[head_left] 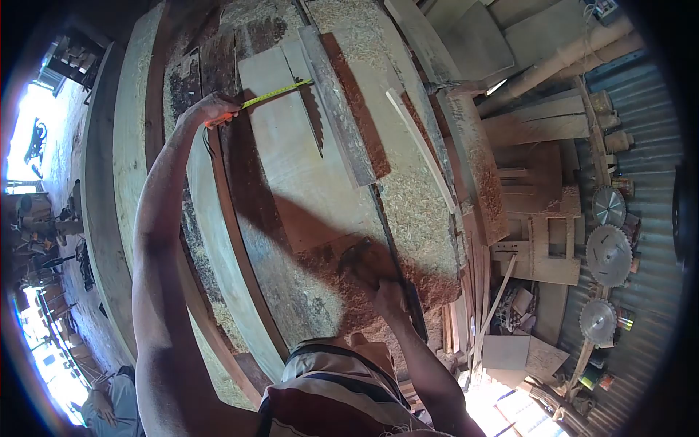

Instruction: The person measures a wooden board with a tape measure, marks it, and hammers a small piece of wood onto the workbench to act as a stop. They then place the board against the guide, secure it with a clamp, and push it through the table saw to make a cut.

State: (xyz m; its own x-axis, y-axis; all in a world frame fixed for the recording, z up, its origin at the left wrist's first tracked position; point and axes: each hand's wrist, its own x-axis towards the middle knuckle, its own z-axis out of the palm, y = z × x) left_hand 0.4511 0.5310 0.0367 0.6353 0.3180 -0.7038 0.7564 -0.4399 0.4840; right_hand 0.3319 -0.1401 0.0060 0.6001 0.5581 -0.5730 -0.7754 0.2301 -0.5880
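My left hand [215, 109] reaches to the far left of the saw table and is closed around an orange tape measure [220, 120]. Its yellow blade [277, 92] is pulled out over a pale flat board [280, 167], past the toothed saw blade [315, 120], to the long wooden fence [338, 109]. Low and near my body, my right hand [388, 295] is at the sawdust-covered near end of the table. Deep shadow and a dark shape [364, 258] around its fingers hide whether it grips anything.
Long planks [233, 240] run along the left side. A thin wooden strip [422, 149] lies right of the fence among sawdust. Several circular saw blades [609, 255] hang on the corrugated wall at right. Another person [113, 408] is at the lower left.
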